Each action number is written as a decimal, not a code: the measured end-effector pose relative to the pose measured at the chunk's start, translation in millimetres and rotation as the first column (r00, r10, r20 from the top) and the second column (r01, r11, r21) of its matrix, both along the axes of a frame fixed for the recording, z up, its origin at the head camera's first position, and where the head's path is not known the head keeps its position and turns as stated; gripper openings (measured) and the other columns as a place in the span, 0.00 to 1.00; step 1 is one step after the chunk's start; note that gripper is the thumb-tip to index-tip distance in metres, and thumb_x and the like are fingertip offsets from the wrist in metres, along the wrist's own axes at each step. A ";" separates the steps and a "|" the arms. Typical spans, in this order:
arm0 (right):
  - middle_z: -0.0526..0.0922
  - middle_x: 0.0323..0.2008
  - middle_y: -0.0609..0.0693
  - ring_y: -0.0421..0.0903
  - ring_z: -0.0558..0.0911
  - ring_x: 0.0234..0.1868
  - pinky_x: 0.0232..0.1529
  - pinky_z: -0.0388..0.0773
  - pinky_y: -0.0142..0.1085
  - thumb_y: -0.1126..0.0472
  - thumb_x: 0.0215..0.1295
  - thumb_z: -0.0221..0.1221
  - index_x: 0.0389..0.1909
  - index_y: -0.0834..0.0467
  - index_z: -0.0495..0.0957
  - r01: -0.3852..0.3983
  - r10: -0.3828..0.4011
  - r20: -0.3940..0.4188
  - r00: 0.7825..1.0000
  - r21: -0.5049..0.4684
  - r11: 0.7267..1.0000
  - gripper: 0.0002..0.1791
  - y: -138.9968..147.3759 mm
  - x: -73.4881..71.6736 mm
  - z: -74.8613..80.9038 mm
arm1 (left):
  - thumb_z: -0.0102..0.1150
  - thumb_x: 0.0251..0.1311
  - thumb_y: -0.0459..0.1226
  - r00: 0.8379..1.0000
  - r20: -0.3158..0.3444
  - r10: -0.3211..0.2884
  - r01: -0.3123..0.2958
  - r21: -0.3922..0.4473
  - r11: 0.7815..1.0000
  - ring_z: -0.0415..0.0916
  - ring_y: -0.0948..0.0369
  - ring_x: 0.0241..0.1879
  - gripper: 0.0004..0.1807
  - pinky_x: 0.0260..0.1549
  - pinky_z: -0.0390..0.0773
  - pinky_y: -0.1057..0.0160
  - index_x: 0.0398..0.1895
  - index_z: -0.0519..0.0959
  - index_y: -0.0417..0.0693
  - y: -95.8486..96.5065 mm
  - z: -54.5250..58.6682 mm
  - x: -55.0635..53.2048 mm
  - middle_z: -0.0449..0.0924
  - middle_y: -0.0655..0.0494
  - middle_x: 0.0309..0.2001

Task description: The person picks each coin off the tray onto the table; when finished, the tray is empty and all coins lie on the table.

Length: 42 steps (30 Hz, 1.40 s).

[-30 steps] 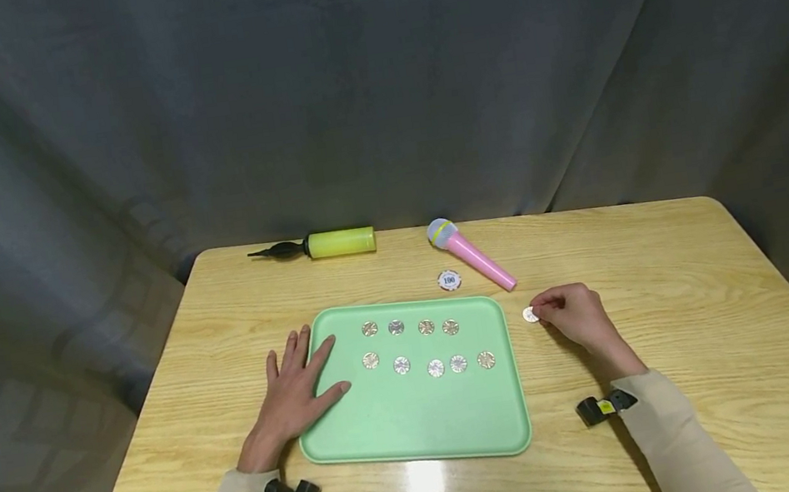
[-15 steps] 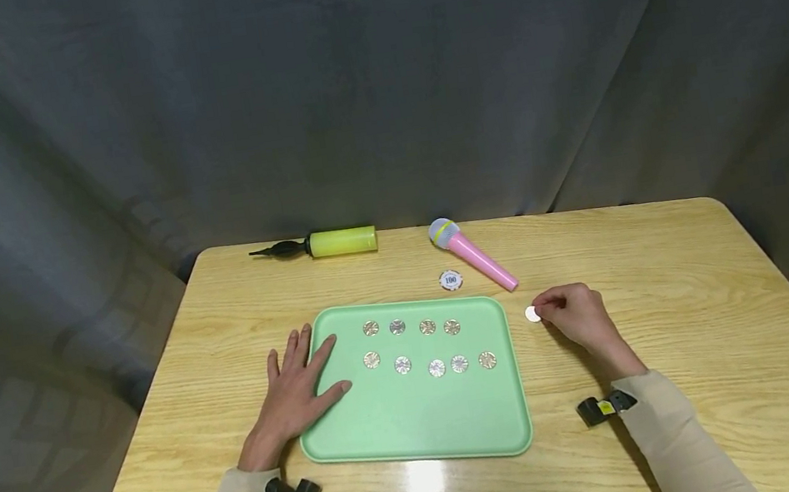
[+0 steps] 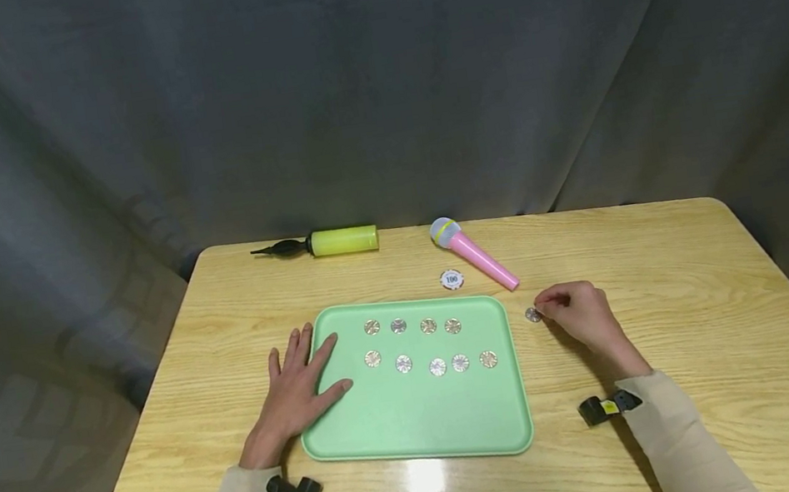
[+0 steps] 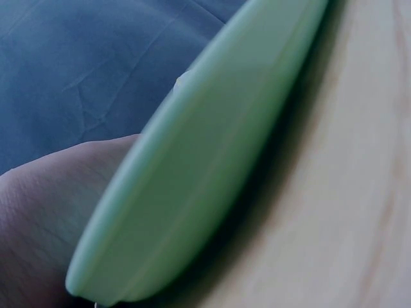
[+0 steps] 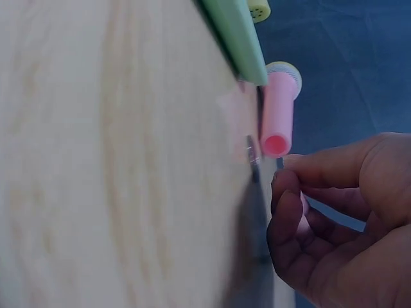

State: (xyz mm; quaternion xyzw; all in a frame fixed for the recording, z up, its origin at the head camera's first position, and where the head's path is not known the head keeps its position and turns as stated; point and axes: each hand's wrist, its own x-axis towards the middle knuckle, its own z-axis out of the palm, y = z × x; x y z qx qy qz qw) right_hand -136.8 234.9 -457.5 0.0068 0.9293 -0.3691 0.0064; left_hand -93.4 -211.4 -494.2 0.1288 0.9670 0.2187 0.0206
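Head view: on the wooden table (image 3: 691,305), the mint-green tray (image 3: 420,427) is sitting partly under your left hand (image 3: 293,395), fingers spread wide (thumb inside it); your right hand (image 3: 585,318) is pinching a metallic coin (image 3: 531,315) near the tray.

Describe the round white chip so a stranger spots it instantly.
On the wooden table, find the mint-green rectangular tray. Beyond its far edge, near the pink-handled microphone, lies the round white chip; unlike the shiny round coins, it reads 100.
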 end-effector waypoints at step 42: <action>0.88 0.30 0.58 0.41 0.80 0.28 0.32 0.77 0.29 0.70 0.58 0.65 0.34 0.66 0.86 -0.210 0.202 -0.068 0.977 -0.125 0.970 0.04 -105.0 -7.7 8.1 | 0.59 0.62 0.57 1.000 0.001 0.007 -0.007 -0.007 1.000 0.39 0.38 0.80 0.42 0.70 0.38 0.26 0.78 0.61 0.55 -0.5 -2.1 0.3 0.44 0.39 0.81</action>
